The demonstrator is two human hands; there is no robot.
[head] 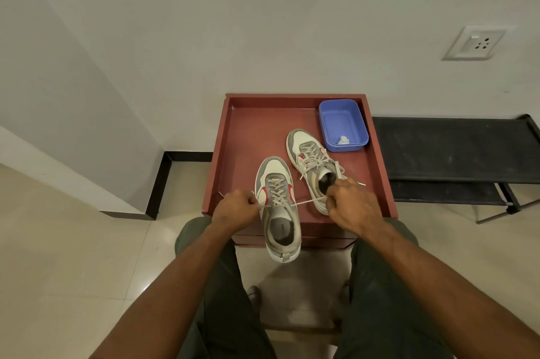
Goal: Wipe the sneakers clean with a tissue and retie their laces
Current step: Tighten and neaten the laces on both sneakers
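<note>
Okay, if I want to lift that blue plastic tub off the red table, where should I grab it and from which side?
Probably best to pinch the near short wall of the blue tub, reaching in from above on the person's side. It stands upright and open-topped, with a thin rim. The far sneaker crowds its left corner, and the table lip runs close behind and to the right. A crumpled tissue lies inside, so keep it level.

The sneakers were grey and white with red accents and pale laces; the table was reddish-brown, the tub blue.
</note>
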